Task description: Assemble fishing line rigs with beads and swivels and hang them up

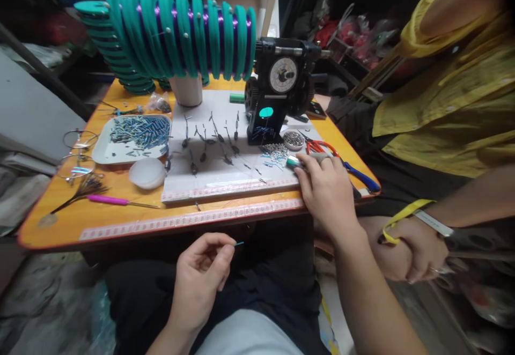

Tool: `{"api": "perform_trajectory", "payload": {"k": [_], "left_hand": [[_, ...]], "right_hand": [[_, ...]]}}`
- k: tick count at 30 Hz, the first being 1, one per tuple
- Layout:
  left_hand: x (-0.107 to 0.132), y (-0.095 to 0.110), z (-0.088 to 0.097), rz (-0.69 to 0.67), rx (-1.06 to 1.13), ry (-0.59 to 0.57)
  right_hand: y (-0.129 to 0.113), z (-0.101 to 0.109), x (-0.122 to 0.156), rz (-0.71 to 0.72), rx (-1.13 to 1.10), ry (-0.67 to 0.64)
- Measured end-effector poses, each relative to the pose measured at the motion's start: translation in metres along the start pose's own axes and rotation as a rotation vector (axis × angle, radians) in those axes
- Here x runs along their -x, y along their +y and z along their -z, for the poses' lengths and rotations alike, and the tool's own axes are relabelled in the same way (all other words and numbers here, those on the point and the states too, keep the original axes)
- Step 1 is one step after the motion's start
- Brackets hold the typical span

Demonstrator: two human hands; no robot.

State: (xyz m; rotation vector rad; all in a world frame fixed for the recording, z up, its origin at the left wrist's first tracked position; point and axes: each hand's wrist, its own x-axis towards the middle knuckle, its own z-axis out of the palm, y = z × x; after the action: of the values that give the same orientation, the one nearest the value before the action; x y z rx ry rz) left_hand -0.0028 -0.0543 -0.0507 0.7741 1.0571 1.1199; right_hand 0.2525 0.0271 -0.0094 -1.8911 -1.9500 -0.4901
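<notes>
Pale shirt (249,336) closest, then the left hand (201,274) pinching a thin blue stick (240,243) pointing rightward, just short of the table (56,231), while the right hand (330,191) is farther out right, touching a green-and-silver thing (292,161), can't tell if gripped.

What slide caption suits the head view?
Left hand pinches a thin blue piece while the right hand touches a small green item on the white board.
</notes>
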Motion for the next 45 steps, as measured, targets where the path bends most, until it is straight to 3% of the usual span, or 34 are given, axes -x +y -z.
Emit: {"api": "perform_trajectory", "payload": {"k": [3, 5, 6, 9, 11, 15, 18, 21, 23, 26, 29, 34, 39, 41, 45], "left_hand": [[-0.004, 0.005, 0.003, -0.019, 0.013, 0.004], [-0.006, 0.007, 0.002, -0.007, 0.032, 0.009], [-0.006, 0.008, 0.001, 0.002, 0.045, 0.004], [-0.006, 0.011, -0.004, 0.035, 0.098, -0.042], [-0.005, 0.01, -0.008, 0.061, 0.133, -0.081], [-0.001, 0.007, -0.006, 0.062, 0.09, -0.131], [0.002, 0.009, 0.011, -0.183, -0.13, -0.053], [0.003, 0.018, 0.035, -0.692, -0.466, 0.053], [0.0, 0.026, 0.046, -0.987, -0.76, -0.008], [-0.008, 0.033, 0.048, -1.202, -1.179, -0.142], [-0.019, 0.036, 0.039, -1.32, -1.375, -0.236], [-0.035, 0.046, 0.031, -1.311, -1.362, -0.375], [-0.031, 0.049, 0.028, -1.132, -0.902, -0.487], [-0.026, 0.046, 0.024, -1.039, -0.75, -0.4], [-0.018, 0.04, 0.013, -0.93, -0.698, -0.082]], "right_hand": [[-0.008, -0.001, -0.001, 0.043, -0.039, 0.141], [-0.028, 0.009, 0.012, 0.055, -0.262, 0.259], [-0.041, 0.016, 0.021, 0.063, -0.436, 0.253], [-0.081, 0.031, 0.049, 0.026, -1.005, -0.086], [-0.102, 0.032, 0.062, -0.091, -1.258, -0.209], [-0.117, 0.016, 0.072, -0.383, -1.651, -0.272], [-0.108, 0.008, 0.076, -0.566, -1.844, -0.331], [-0.095, 0.009, 0.079, -0.633, -1.821, -0.37], [-0.088, 0.012, 0.08, -0.62, -1.752, -0.377], [-0.085, 0.015, 0.081, -0.581, -1.65, -0.38], [-0.086, 0.017, 0.083, -0.555, -1.59, -0.397], [-0.084, 0.018, 0.087, -0.544, -1.514, -0.395], [-0.084, 0.018, 0.089, -0.4, -1.332, -0.386], [-0.087, 0.02, 0.089, -0.302, -1.243, -0.388], [-0.096, 0.027, 0.082, -0.156, -1.126, -0.317]]}}
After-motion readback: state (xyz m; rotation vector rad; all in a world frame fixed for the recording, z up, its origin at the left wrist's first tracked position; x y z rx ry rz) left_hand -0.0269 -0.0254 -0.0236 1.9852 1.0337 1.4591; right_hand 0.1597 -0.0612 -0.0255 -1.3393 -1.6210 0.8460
